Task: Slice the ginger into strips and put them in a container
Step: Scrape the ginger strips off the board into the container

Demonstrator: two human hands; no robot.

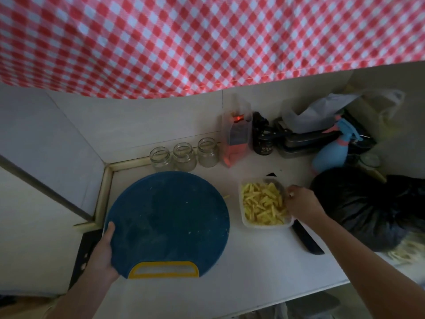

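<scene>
Gripping the left near edge of the blue round cutting board [167,217], the left hand [103,252] has its thumb on top and its fingers curled underneath. The board's yellow handle slot [163,269] faces near. Board surface is bare apart from a few pale specks.

The right hand [301,203] sits at the right rim of the clear container [266,226], fingers curled down. Cannot tell if they pinch the rim, pinch strips or hold nothing. The ginger strips [262,203], yellow, fill the container, which stands on the white counter [264,268] just right of the board. One stray strip [226,197] lies at the board's right edge.

A dark knife [308,240] lies on the counter near the container, partly under the right forearm. A dark flat object with holes [85,256] lies beside the left wrist; cannot tell what it is.

Far of the board is a row of three empty glass jars [184,155]. Right of them stands a tall clear tub with orange-red contents [236,134], then a small dark jar [263,143] whose label is too blurred to read. Further right is a blue spray bottle with a pink trigger [331,153], with a clear plastic bag [322,111] beyond it and a black plastic bag [368,208] nearer. A red-and-white checked cloth [207,42] hangs across the far side. No writing is legible anywhere.
</scene>
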